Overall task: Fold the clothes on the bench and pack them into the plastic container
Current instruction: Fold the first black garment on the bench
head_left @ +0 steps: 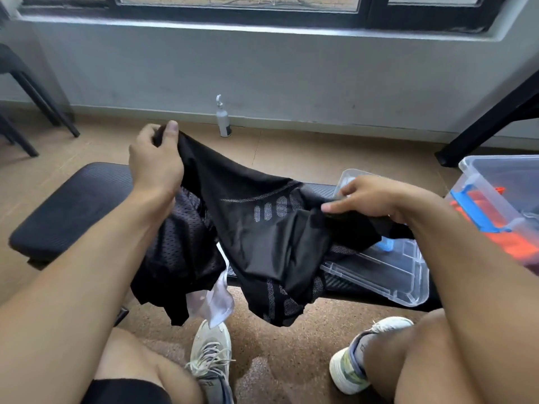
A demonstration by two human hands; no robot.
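The clear plastic container with blue latches (495,196) is cut off by the right edge of the frame. The black mesh garment (262,234) hides the middle of the black padded worktop (70,205) and part of the clear plastic lid (388,275). Its folds hide the right hand (376,199) fingertips.

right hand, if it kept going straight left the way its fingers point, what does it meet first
Most likely the left forearm: the right hand points left across the black garment it pinches. Depth is unclear, so it might pass in front.

White spray bottle (223,121) upright on floor against wall; black chair legs (43,107) far left.
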